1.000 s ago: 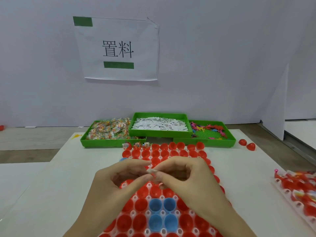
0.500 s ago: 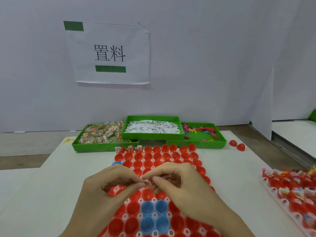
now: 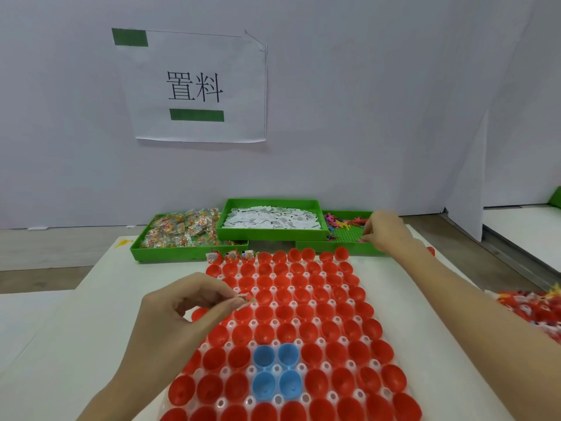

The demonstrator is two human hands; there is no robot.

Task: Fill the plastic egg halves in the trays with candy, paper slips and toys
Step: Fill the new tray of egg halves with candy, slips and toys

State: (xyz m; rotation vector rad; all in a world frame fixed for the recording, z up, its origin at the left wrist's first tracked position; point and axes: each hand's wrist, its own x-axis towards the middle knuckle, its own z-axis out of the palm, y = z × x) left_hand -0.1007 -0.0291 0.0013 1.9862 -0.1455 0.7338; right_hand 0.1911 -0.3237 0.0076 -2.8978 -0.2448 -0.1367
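A clear tray [image 3: 274,290] of red egg halves lies before me, with several blue halves [image 3: 274,372] near its front. Three halves at its far left corner [image 3: 230,256] hold candy and paper. My left hand [image 3: 179,317] hovers over the tray's left side and pinches a small wrapped candy with a slip [image 3: 245,298] between thumb and forefinger. My right hand [image 3: 384,230] reaches into the green toy bin [image 3: 349,250], fingertips curled down on the small colourful toys [image 3: 343,223]. Beside that bin stand the paper-slip bin [image 3: 273,235] and the candy bin [image 3: 182,253].
A second tray of filled red halves [image 3: 534,311] sits at the right edge. A loose red half [image 3: 430,251] lies behind my right wrist. A paper sign [image 3: 194,86] hangs on the white wall. A white partition [image 3: 464,177] stands at the right.
My hands were together over the tray pinching one small piece. The right hand has let go and moved far right to the toy bin; the left hand keeps the piece.
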